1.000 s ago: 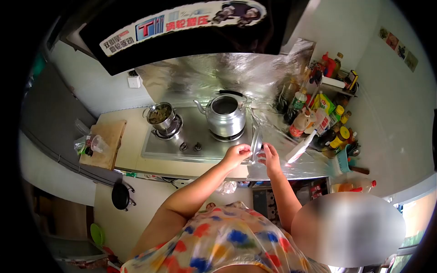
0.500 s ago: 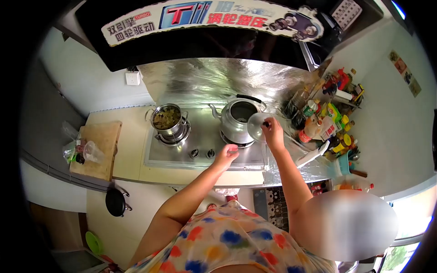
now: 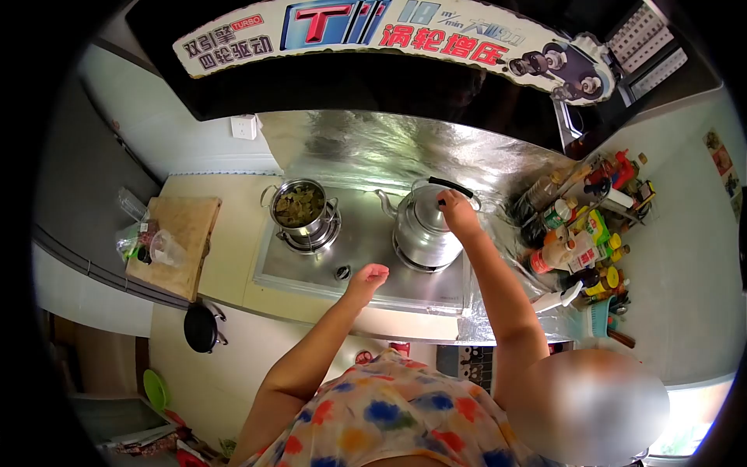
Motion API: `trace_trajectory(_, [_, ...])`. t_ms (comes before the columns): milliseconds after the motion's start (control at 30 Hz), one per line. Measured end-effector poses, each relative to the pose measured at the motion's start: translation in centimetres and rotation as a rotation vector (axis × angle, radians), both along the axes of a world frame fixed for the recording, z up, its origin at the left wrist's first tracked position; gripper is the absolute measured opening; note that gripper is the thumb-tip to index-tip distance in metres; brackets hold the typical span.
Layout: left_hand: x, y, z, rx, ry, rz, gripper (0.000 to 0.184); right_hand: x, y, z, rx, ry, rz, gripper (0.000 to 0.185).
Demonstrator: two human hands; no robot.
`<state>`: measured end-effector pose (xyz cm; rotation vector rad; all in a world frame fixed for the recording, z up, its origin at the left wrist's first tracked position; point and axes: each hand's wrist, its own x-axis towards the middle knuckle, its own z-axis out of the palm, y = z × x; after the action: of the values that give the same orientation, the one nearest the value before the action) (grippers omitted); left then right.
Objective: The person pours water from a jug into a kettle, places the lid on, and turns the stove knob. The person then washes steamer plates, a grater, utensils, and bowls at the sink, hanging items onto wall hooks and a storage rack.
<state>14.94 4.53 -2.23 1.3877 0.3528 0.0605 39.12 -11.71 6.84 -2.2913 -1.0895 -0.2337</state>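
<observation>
Nearest, the left hand is hovering above the front of the stove, just right of a control knob; its fingers are extending loosely and holding nothing visible. Farther out, the right hand is pinching the dark lid knob with its fingertips. The metal lid is lying over the top of the silver kettle; cannot tell whether it is seating fully. The kettle is standing on the right burner, its spout pointing left. On the left burner, a steel pot is holding leafy contents. Beyond both, crinkled foil is reflecting light.
</observation>
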Motion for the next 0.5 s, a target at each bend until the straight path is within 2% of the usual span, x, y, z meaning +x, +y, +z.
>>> trace_trajectory(100, [0.8,-0.4,0.4,-0.029,0.023,-0.021,0.019,0.6,0.0,-0.9,0.031,-0.031,0.062,0.020])
trace_trajectory(333, [1.9,-0.7,0.6,-0.033,0.011,-0.042,0.018,0.4,-0.4,-0.1,0.048,0.019,0.015,0.024])
trace_trajectory(433, [2.1,-0.6,0.6,-0.026,0.016,-0.042,0.020,2.1,-1.2,-0.2,0.161,-0.210,-0.212,0.028])
trace_trajectory(467, [2.1,-0.4,0.0,-0.021,0.019,-0.047,0.020,3.8,-1.9,-1.7,0.134,-0.196,-0.279,0.035])
trace_trajectory(500, [2.1,-0.4,0.0,-0.017,0.021,-0.051,0.021,4.5,-2.1,-2.2,0.086,-0.054,-0.357,0.037])
